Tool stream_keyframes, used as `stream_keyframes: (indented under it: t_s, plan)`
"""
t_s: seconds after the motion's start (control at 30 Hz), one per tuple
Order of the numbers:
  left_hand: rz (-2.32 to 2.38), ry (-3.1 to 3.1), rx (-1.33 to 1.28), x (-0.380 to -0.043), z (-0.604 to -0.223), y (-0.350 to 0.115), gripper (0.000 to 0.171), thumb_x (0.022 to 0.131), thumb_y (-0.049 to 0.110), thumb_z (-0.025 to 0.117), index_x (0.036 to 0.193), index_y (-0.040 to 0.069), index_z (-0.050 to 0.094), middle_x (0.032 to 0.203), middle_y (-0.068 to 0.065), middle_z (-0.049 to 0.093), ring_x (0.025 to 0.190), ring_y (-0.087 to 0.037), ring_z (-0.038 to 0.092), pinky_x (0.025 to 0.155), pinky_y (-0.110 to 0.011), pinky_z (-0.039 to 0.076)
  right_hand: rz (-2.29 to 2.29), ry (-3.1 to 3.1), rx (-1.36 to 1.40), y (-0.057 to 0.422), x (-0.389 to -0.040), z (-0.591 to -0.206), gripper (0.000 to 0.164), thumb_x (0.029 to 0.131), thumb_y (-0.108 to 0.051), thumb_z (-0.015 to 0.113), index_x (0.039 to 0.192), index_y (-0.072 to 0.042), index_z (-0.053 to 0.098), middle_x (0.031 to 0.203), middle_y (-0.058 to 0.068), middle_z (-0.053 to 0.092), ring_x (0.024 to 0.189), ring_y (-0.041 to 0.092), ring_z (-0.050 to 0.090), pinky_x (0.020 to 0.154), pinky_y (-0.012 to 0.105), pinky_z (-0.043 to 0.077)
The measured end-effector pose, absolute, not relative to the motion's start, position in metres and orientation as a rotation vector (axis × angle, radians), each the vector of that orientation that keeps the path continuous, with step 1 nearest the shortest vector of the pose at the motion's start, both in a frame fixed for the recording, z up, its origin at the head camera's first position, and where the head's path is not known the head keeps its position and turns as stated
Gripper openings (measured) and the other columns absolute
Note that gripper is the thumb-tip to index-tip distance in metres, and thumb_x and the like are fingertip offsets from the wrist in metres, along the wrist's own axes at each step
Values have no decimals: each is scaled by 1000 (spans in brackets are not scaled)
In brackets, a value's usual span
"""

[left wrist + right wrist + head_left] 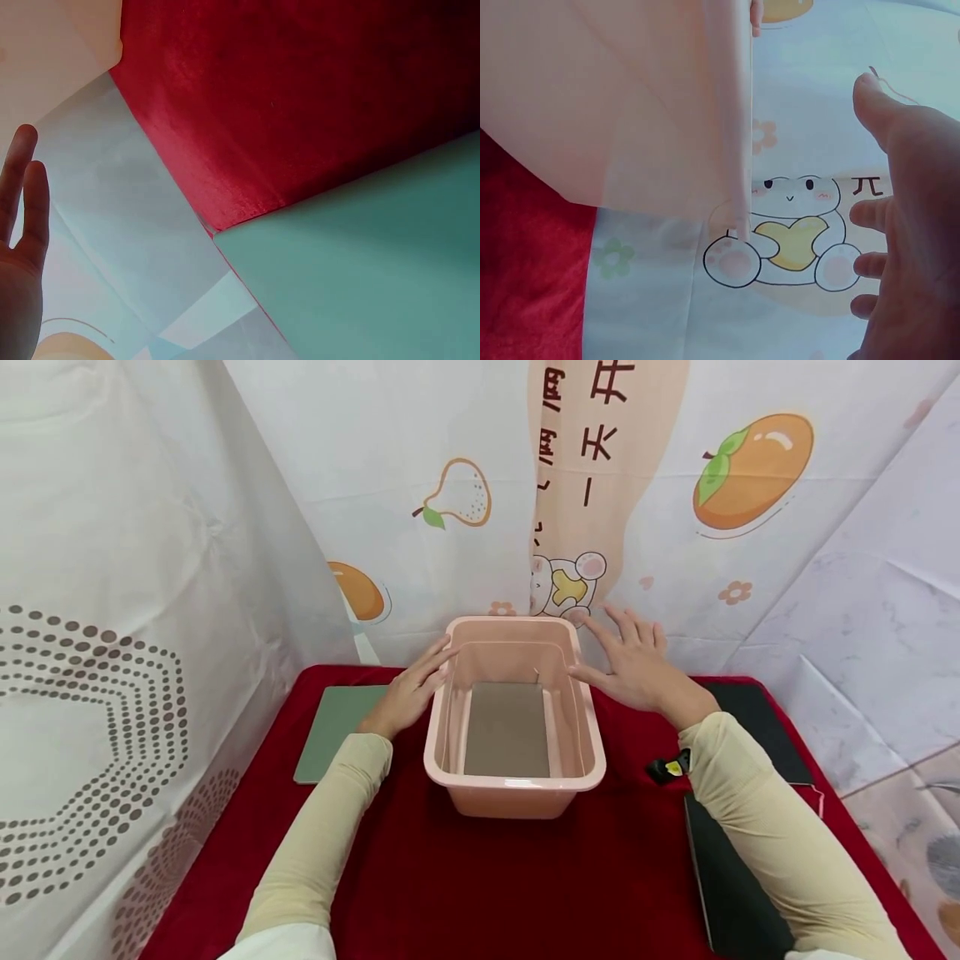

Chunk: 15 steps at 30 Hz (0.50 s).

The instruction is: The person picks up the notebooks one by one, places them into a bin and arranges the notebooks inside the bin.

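Note:
A pink plastic basin point(512, 802) stands in the middle of the red-covered table. On its floor lies a flat grey-brown rectangle point(507, 727); I cannot tell its kind. My left hand point(411, 691) is at the basin's left rim, fingers extended toward it; in the left wrist view two straight fingers show. By the right rim, my right hand point(633, 667) has its fingers spread and holds nothing. In the right wrist view a gap shows between that hand point(922, 202) and the basin wall point(630, 97). Whether the left fingertips touch the rim is unclear.
Left of the basin lies a flat green rectangular item point(330, 727). Flat black items, one far point(757, 727) and one near point(735, 885), lie partly under the right arm. A small black object with a yellow label point(667, 768) sits by the right wrist. Printed curtains point(465, 410) hang behind.

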<state>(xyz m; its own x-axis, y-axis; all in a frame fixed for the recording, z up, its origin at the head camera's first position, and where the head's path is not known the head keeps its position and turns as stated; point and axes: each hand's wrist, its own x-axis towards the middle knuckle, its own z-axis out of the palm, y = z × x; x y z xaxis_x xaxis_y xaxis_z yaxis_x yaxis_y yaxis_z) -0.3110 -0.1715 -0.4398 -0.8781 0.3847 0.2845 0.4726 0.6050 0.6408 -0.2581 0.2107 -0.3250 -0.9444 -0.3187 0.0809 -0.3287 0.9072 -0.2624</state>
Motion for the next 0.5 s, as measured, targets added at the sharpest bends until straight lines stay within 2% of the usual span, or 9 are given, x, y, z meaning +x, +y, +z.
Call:
stream_keyframes:
  t_s: [0.17, 0.5]
  plan:
    - [-1154, -2692, -722, -311, -441, -172, 53, 106, 59, 34, 155, 40, 42, 164, 35, 19, 156, -12, 27, 123, -61, 27, 429, -3057, 483, 219, -253, -329, 91, 95, -70, 51, 165, -22, 19, 172, 15, 1, 157, 47, -2, 119, 75, -7]
    - [-1136, -2703, -722, -311, -440, -171, 52, 107, 58, 34, 155, 39, 42, 165, 33, 18, 157, -13, 25, 124, -59, 26, 382, -3055, 440, 232, -243, -336, 93, 92, -68, 56, 164, -21, 20, 171, 19, 4, 155, 47, 0, 118, 76, -6]
